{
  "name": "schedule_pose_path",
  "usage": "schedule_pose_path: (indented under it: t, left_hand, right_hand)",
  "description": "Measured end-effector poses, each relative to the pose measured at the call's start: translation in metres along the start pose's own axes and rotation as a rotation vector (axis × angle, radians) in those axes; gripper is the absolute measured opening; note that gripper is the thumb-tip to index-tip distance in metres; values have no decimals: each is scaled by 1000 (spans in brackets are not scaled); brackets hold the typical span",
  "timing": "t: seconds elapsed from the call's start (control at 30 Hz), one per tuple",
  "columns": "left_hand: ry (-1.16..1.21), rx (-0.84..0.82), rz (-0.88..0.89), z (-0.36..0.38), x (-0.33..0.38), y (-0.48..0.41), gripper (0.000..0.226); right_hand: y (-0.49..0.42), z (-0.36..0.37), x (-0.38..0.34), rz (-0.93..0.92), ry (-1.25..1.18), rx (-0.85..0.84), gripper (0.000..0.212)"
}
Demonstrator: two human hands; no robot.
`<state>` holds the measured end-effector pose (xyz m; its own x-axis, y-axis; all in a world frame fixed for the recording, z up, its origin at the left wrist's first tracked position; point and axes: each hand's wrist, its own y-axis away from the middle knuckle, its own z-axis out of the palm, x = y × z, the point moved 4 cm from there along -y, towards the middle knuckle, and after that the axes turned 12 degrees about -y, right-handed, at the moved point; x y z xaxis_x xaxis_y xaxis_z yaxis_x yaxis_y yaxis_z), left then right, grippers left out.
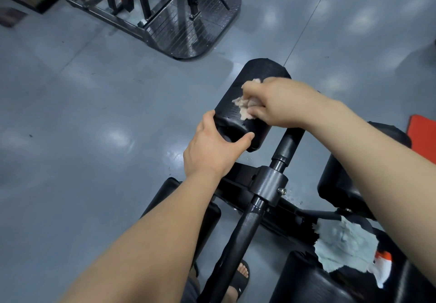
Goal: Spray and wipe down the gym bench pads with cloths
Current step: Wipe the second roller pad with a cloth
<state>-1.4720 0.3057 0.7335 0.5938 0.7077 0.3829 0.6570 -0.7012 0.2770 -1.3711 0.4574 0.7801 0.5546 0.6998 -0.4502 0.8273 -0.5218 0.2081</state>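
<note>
Nearest you, a pale blue cloth (344, 243) lies crumpled at the far edge of the bench pad (306, 284). Beyond it, your left hand (212, 147) curls round the near end of the black roller pad (259, 76), while your right hand (276, 102) clutches a bunched pink cloth (243, 105), pressing it on the roller's top

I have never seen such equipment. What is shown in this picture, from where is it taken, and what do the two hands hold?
This single picture comes from a camera worn on the person's head, looking down at their own arms. The black cylinder is a padded roller of a gym bench, mounted on a black metal post. The left hand grips the roller's near end, probably to steady it. The right hand holds a crumpled pinkish cloth against the roller's top. A second, light blue cloth lies on another black pad at lower right.
</note>
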Motion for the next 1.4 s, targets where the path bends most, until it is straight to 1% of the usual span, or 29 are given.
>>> schedule_pose_path:
  t: [0.07,0.1,0.23,0.33,0.4,0.53,0.63,0.7,0.8,0.9,1.0,1.07,1.13,1.2,1.27,1.3,1.37,1.4]
  left_hand:
    - [10,-1,-3,-1,0,0,92]
    - [16,-1,-2,-1,-1,0,91]
    - [8,-3,2,-2,0,1,93]
    - [8,-3,4,-2,1,1,92]
    - [5,-3,4,-1,0,1,93]
    - [4,-2,-1,-1,0,1,94]
    - [2,-3,0,-1,1,1,94]
    - [3,-11,2,-1,1,1,94]
    - [8,-6,10,-2,0,1,93]
    - [13,16,17,-3,1,3,86]
    - [23,23,12,-3,0,3,81]
    - [11,16,7,-2,0,2,89]
    - [-28,1,1,-2,0,1,101]
    - [-51,-8,-4,-1,1,0,105]
    - [-49,-12,-8,0,0,-1,103]
    - [-44,-16,-10,1,0,-2,101]
    - [-46,-28,-12,0,0,-1,97]
    - [-48,-27,-9,0,0,0,94]
  right_hand:
    - [4,10,-13,-73,-26,-95,26]
    - [5,10,-15,-72,-22,-113,27]
    - [2,-4,-2,2,52,-48,27]
    - [5,3,-12,-82,45,-90,22]
    - [6,5,-14,-96,38,-112,22]
    - [3,-6,-1,-3,83,6,21]
    - [5,2,-12,-93,95,-26,16]
    - [4,3,-15,-104,103,-35,15]
    - [-6,-10,1,29,88,26,15]
    - [-15,-22,16,186,106,72,8]
    - [-18,-22,19,231,152,61,6]
    - [-16,-20,18,233,191,66,8]
    - [-13,-15,16,206,212,64,11]
    - [-10,-6,9,113,154,40,18]
    - [-7,4,-4,-20,69,-12,23]
    - [-6,8,-12,-70,32,-45,21]
    - [-5,14,-24,-127,-5,-95,17]
    - [-5,14,-25,-130,6,-90,17]
